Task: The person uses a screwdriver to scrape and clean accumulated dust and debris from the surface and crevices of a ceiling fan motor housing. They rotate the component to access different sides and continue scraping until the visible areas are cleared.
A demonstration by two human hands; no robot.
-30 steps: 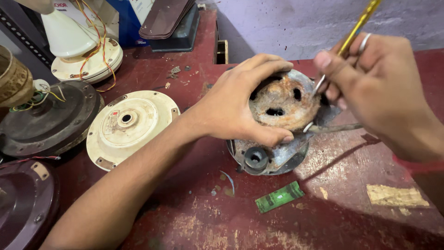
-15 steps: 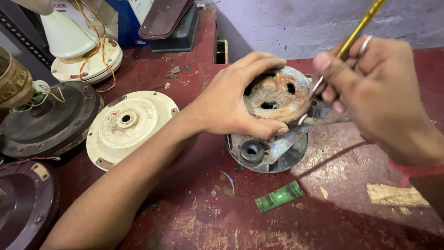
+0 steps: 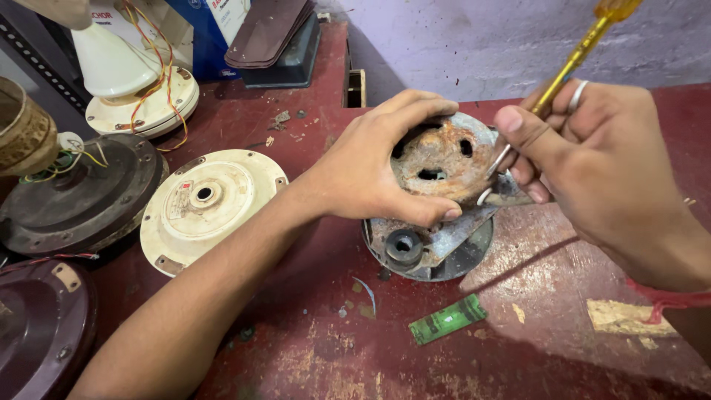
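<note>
A rusty round metal motor part [image 3: 437,159] with holes is tilted up over a grey motor housing [image 3: 429,248] on the red table [image 3: 311,348]. My left hand [image 3: 378,167] grips the rusty part around its left edge, thumb underneath. My right hand [image 3: 592,159] holds a yellow-handled screwdriver [image 3: 570,63], its metal shaft angled down to the right edge of the rusty part, beside a white wire loop. There is a ring on one finger of the right hand.
A cream fan cover [image 3: 204,204] lies left of my forearm. Dark brown fan bodies [image 3: 74,196] [image 3: 37,326] sit at the left, a white fan base with wires [image 3: 137,85] at the back. A green circuit strip [image 3: 448,318] lies in front.
The rusty part has been lifted and tilted further off the housing. Both hands shifted slightly up with it; the screwdriver tip stays at its right edge.
</note>
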